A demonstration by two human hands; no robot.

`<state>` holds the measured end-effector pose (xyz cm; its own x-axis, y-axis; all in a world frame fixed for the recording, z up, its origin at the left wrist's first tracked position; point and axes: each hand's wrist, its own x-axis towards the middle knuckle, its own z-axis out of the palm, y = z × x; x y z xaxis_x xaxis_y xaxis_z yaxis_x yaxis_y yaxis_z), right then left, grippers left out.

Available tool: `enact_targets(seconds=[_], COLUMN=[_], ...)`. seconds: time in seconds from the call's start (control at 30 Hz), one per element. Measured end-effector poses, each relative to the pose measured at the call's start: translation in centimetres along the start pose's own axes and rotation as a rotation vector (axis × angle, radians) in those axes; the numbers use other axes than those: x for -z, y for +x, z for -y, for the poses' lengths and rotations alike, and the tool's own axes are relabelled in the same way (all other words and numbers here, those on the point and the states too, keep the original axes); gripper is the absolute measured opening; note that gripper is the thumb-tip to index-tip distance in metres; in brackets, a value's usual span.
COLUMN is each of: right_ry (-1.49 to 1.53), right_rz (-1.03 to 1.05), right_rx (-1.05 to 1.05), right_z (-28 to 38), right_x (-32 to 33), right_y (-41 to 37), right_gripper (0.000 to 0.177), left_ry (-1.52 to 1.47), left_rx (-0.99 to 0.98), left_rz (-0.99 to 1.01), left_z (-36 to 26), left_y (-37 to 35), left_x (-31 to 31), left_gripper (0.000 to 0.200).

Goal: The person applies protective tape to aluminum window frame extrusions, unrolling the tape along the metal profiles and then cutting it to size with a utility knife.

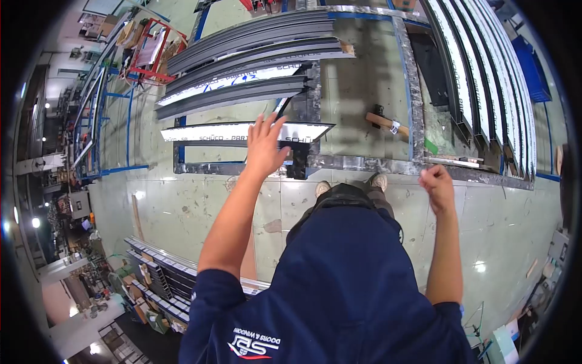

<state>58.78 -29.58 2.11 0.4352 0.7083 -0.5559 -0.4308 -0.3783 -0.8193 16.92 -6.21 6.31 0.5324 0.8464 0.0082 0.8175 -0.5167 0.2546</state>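
Note:
My left hand (265, 145) lies with its fingers spread on a window-frame profile (212, 134) covered in white printed film. That profile has a pointed, mitred right end and rests near the front of a metal work frame (364, 162). My right hand (438, 188) is raised beside the frame's front rail at the right. Its fingers are curled together, and I cannot make out whether anything is between them. Behind the left hand lie several dark grey profiles (242, 100), one with blue handwriting on its white film.
Long film-covered profiles (464, 79) stand side by side at the right. A wooden piece (388, 123) lies inside the frame. A red stand (154, 51) is at the far left. Behind me on the left is a rack of profiles (160, 282). My shoes are close to the front rail.

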Motion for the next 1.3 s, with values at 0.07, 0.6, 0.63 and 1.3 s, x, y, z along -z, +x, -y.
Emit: enact_targets(seconds=[0.07, 0.6, 0.63, 1.3], right_ry=[0.129, 0.075, 0.011, 0.075], right_rz=[-0.002, -0.1, -0.077, -0.015], right_rx=[-0.034, -0.036, 0.022, 0.11], right_z=[-1.4, -4.4, -4.7, -2.3], right_x=[-3.0, -4.8, -4.3, -2.9], right_y=[-3.5, -10.3, -9.9, -3.8], right_gripper=[0.021, 0.026, 0.026, 0.047], left_ry=[-0.03, -0.556, -0.582, -0.596], left_rx=[-0.086, -0.006, -0.059, -0.339], left_rz=[0.053, 0.165, 0.16, 0.091], left_z=[1.0, -3.9, -3.9, -3.8], left_y=[2.0, 8.0, 8.0, 7.2], left_x=[-1.1, -6.4, -6.3, -5.7], left_gripper=[0.076, 0.017, 0.016, 0.007])
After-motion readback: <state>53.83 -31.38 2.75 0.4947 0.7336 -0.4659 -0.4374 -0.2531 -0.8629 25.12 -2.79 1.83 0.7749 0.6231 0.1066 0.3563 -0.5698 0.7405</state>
